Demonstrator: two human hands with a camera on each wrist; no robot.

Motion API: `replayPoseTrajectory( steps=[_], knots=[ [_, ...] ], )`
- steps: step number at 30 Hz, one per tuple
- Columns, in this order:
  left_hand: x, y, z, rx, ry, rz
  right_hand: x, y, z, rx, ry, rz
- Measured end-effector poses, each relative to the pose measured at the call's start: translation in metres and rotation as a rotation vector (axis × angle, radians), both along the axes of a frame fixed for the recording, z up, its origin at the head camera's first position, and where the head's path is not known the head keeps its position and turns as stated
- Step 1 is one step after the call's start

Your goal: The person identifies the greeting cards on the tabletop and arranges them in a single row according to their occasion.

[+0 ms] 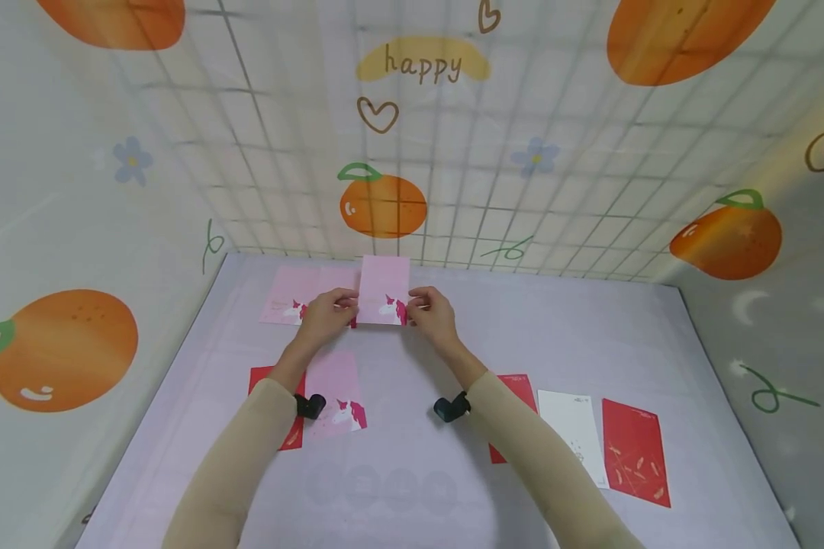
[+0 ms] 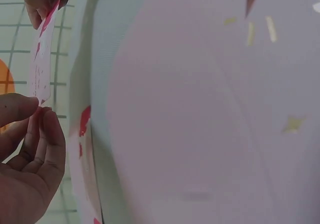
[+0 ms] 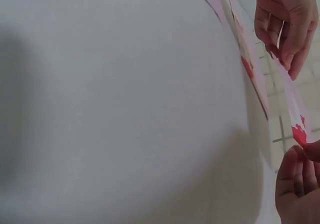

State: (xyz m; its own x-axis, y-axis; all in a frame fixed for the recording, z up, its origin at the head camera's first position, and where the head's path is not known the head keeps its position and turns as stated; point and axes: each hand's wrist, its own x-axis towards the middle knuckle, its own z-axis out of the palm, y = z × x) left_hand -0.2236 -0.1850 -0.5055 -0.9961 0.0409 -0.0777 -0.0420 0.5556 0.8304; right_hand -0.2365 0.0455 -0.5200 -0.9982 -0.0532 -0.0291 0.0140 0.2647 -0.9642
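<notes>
From where I watch, both hands are closed down to narrow pinches on a single pink unicorn card (image 1: 384, 282). The left hand (image 1: 326, 314) has its left edge between thumb and fingertips, and the right hand (image 1: 434, 316) pinches the lower right edge, beside the unicorn's dark pink mane. Both wrist views show me the card nearly edge-on, clear of the tabletop (image 1: 398, 396), stretched between the two hands.

Just left of it, near the back edge of the table, I see two more pink cards (image 1: 294, 284) side by side; the left hand and the held card hide part of them from my head view.

Nearer, a pink card with a unicorn (image 1: 335, 374) lies against a red card (image 1: 259, 376), and the left sleeve (image 1: 223, 465) crosses that red one. A black wrist camera (image 1: 310, 406) also blocks a little of the pair.

On the right side, the right sleeve (image 1: 542, 457) covers part of another red card (image 1: 518, 393) and part of a white card (image 1: 566, 415). The outermost red card (image 1: 635, 454) lies in plain view. Behind everything hangs a grid-patterned curtain (image 1: 453, 152) printed with oranges.
</notes>
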Motion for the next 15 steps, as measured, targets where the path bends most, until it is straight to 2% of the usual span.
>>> replayPoseTrajectory(
  steps=[4,8,15],
  knots=[
    [-0.006,0.003,-0.008,-0.03,-0.04,-0.003,-0.003,0.001,-0.004,0.035,-0.021,0.003],
    [-0.01,0.005,-0.014,-0.05,-0.052,-0.013,-0.005,0.003,-0.007,0.062,-0.024,0.001],
    [-0.011,0.006,-0.016,-0.078,-0.083,-0.028,-0.009,0.003,-0.012,0.091,-0.044,0.012]
  ],
)
